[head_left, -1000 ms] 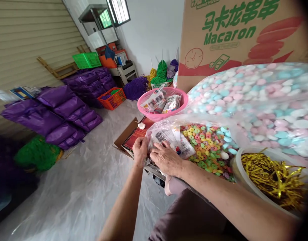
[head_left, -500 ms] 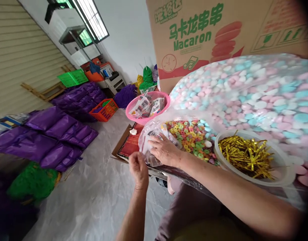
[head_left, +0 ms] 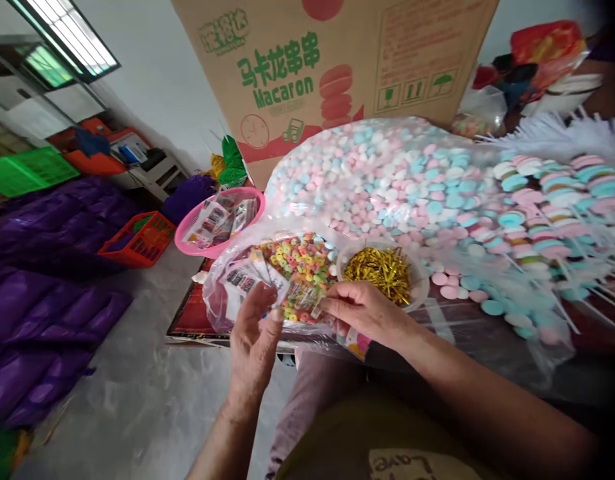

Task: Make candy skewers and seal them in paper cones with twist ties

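Note:
My right hand (head_left: pixel 365 312) pinches a small clear plastic packet (head_left: pixel 305 295) with printing on it, above the loop-shaped cereal. A colourful printed end (head_left: pixel 358 344) shows below that hand; I cannot tell whether it is part of the same packet. My left hand (head_left: pixel 255 337) is close by on the left, thumb and fingertips apart, beside a pile of printed packets (head_left: pixel 237 280). Packets and colourful cereal loops (head_left: pixel 292 257) lie together on an opened clear plastic bag (head_left: pixel 215 293).
A bowl of gold tinsel (head_left: pixel 380 273) stands right of the cereal. Behind lies a large bag of pastel discs (head_left: pixel 357 173) before a cardboard box (head_left: pixel 297 80). Stick-mounted macaron pieces (head_left: pixel 542 207) lie at right. A pink basket (head_left: pixel 187 247) holds more packets.
The view has swung right. My right hand has lifted off the packet pile and moved right, now with a packet in its fingers. My left hand has opened from a closed pose.

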Motion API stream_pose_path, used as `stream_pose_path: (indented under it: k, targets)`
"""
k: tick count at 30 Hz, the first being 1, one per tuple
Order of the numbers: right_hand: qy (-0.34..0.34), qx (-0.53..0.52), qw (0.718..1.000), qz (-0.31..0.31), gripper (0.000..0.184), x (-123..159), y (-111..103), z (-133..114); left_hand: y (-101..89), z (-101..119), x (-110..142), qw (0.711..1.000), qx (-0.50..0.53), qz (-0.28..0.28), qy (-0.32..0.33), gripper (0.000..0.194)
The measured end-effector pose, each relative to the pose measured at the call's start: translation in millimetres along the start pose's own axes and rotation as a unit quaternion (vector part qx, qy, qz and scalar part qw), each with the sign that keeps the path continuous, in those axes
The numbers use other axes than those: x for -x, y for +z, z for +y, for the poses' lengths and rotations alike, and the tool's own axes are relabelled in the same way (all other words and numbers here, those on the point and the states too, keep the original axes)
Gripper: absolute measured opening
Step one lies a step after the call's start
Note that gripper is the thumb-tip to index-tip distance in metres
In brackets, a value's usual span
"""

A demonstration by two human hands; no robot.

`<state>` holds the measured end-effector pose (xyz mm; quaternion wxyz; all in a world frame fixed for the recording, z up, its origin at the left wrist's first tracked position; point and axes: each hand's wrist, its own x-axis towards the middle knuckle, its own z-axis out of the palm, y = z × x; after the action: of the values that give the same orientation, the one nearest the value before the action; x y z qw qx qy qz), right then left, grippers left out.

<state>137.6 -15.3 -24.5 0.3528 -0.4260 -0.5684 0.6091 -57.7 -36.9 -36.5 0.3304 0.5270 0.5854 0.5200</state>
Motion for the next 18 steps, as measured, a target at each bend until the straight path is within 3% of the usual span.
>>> stream_pose_path:
  k: [2,4,7,10,12,13,15,17,18]
  targets:
    - [-0.021,0.045,0.998,-0.030,0.020,12.4,-12.8,-3.1,17.4,18.3,-3.8,0.984,0.092,-0.134,-0.076,0.039]
    - [-0.028,0.080,0.996,-0.032,0.015,26.5,-31.2,-2.6,35.9,24.7,-7.3,0.973,0.144,-0.146,-0.110,0.028]
    - [-0.012,0.116,0.992,0.046,0.017,48.9,-58.6,5.0,51.5,24.5,-4.9,0.979,0.111,-0.142,-0.092,0.033]
    - [-0.050,0.172,0.976,0.122,0.016,67.8,-67.1,10.8,47.5,34.2,3.1,0.990,-0.057,-0.123,0.035,0.039]
    - [-0.117,0.253,0.954,0.110,0.017,75.4,-61.7,7.8,41.3,46.6,7.0,0.959,-0.182,0.006,0.218,0.064]
    - [-0.157,0.301,0.937,0.083,0.018,77.8,-57.9,4.3,39.7,52.4,8.4,0.932,-0.239,-0.045,0.268,0.068]
    - [-0.213,0.380,0.900,0.033,0.019,80.8,-51.6,-4.5,41.9,59.3,11.2,0.877,-0.274,-0.177,0.352,0.044]
    - [-0.204,0.408,0.889,0.034,0.018,83.6,-50.7,-11.3,50.4,58.5,14.5,0.849,-0.264,-0.293,0.351,0.018]
    - [-0.184,0.398,0.898,0.048,0.014,85.2,-52.5,-12.7,55.7,55.7,16.1,0.850,-0.253,-0.322,0.333,0.021]
